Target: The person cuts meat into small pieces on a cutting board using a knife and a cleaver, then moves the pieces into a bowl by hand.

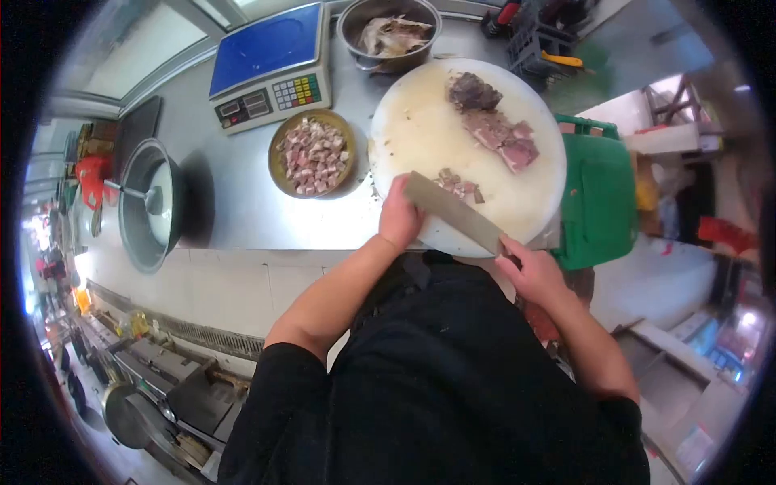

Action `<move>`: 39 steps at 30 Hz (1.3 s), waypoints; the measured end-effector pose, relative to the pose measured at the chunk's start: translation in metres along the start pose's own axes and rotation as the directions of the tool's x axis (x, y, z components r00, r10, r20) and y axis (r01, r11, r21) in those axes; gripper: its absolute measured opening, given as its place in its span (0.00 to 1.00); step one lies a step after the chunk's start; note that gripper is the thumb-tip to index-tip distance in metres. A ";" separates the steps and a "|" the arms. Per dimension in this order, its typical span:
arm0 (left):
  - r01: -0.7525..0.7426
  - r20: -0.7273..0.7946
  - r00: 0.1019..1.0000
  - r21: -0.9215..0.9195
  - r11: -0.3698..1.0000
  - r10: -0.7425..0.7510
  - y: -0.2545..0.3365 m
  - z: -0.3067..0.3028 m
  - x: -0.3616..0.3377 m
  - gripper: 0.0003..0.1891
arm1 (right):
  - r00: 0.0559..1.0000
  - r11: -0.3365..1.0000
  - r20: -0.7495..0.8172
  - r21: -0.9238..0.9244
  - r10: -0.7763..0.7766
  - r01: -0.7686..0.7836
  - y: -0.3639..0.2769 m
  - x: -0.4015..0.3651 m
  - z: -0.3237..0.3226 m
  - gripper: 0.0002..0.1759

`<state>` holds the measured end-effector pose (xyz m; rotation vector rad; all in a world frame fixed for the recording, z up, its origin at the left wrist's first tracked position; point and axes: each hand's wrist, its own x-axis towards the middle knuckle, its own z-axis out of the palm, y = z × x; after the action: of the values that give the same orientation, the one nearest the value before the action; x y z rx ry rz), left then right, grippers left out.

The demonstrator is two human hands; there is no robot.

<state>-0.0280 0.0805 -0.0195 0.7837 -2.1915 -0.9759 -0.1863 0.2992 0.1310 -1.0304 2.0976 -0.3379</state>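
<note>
- Cleaver (451,212) with a long, grey, rectangular metal blade slants over the near part of your thick, round, white cutting board (412,105).
- Your right hand (533,273) is closed around its handle end, fingers curled in with no visible gap.
- Your left hand (402,213) touches the blade's opposite end; I cannot tell whether those fingers pinch the metal or only rest against it.
- Small, pink-brown cut meat pieces (457,185) lie on the board, just beyond the blade.
- Farther from you, a pinkish, flat meat slab (503,139) lies on the board, touching a dark brown, rough-surfaced chunk (474,92).
- To your left, a round, brass-coloured bowl (273,168) full of diced pink meat (314,153) stands on the silver metal table (242,198), near a white scale with a blue platform (267,48).
</note>
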 end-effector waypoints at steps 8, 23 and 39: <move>-0.060 0.189 0.981 0.115 0.992 0.038 -0.008 -0.014 0.054 0.21 | 0.974 0.986 -0.182 -0.121 -0.134 0.113 0.066 -0.029 0.008 0.34; -0.101 -0.067 0.993 0.007 0.995 0.102 0.033 0.049 0.025 0.21 | 0.781 0.263 0.624 0.749 0.026 -0.608 0.048 0.057 0.067 0.47; -0.043 -0.036 0.996 0.607 0.794 0.082 -0.092 -0.149 0.087 0.29 | 0.841 0.258 0.541 0.809 0.024 -0.528 -0.088 0.118 0.047 0.39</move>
<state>0.0483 -0.0967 0.0142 0.9926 -2.4789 -0.1801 -0.1480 0.1564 0.0843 0.0739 1.1916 -0.9317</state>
